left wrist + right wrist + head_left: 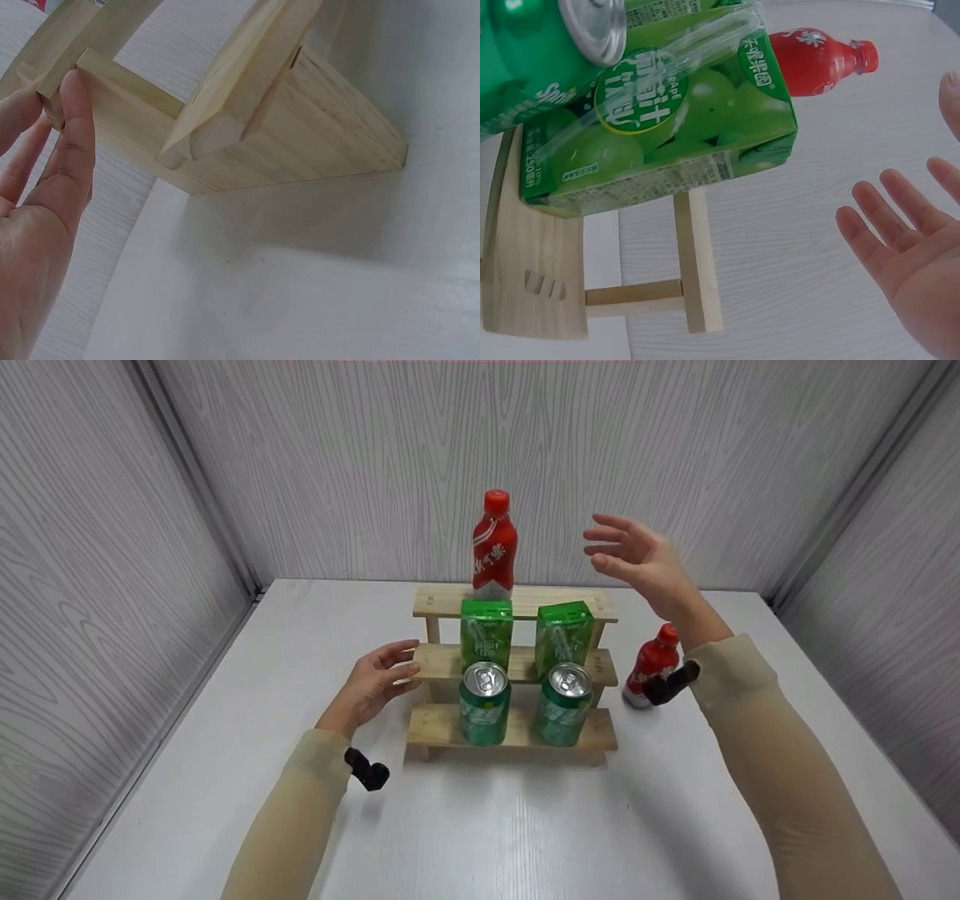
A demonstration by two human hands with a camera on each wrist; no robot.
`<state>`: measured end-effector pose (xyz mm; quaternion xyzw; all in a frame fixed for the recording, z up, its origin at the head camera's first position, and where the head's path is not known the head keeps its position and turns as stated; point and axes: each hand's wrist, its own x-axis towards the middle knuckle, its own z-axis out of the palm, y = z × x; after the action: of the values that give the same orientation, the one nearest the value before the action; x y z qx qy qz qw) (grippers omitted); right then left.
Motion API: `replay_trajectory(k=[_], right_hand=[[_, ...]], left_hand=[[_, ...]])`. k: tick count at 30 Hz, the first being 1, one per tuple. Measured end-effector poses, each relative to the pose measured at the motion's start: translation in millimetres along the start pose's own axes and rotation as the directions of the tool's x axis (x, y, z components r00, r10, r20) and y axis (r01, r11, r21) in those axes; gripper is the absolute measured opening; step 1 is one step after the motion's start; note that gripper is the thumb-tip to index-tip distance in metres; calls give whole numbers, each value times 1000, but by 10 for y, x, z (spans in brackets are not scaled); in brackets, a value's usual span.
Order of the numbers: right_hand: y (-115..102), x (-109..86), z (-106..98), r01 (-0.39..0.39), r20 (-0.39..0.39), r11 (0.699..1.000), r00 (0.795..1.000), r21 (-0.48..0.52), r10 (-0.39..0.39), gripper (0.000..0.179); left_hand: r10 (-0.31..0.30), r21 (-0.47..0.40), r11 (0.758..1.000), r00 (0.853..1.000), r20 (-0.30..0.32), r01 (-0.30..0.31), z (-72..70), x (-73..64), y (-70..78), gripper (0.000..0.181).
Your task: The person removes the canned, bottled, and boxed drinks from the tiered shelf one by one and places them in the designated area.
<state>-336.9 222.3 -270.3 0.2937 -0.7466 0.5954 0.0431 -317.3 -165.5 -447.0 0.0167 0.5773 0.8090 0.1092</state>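
Observation:
In the head view a three-tier wooden rack stands on the white table. My left hand pinches the left end of its middle shelf; the left wrist view shows the thumb and fingers at the board's corner. My right hand is in the air right of the top shelf, fingers apart and holding nothing. On the top shelf a red bottle stands upright, left of that hand. Two green juice boxes are on the middle shelf, and two green soda cans on the bottom one.
A second red bottle stands on the table right of the rack, below my right forearm. Grey wood-grain panels close off the back and both sides. The white table stretches in front of the rack.

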Motion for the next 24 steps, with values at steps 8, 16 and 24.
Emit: replay_trajectory(k=[8,16,24], right_hand=[[-103,210,179,-5,10,1000,1000,21,4,56],[-99,405,377,-46,51,999,998,-24,47,59],[-52,560,528,-96,79,995,992,-13,97,65]], left_hand=[[-2,9,1000,1000,1,2,-14,-23,12,57],[3,18,1000,1000,-2,-2,-16,-12,-1,58],[15,17,1000,1000,1,-15,-53,-8,-9,57]])
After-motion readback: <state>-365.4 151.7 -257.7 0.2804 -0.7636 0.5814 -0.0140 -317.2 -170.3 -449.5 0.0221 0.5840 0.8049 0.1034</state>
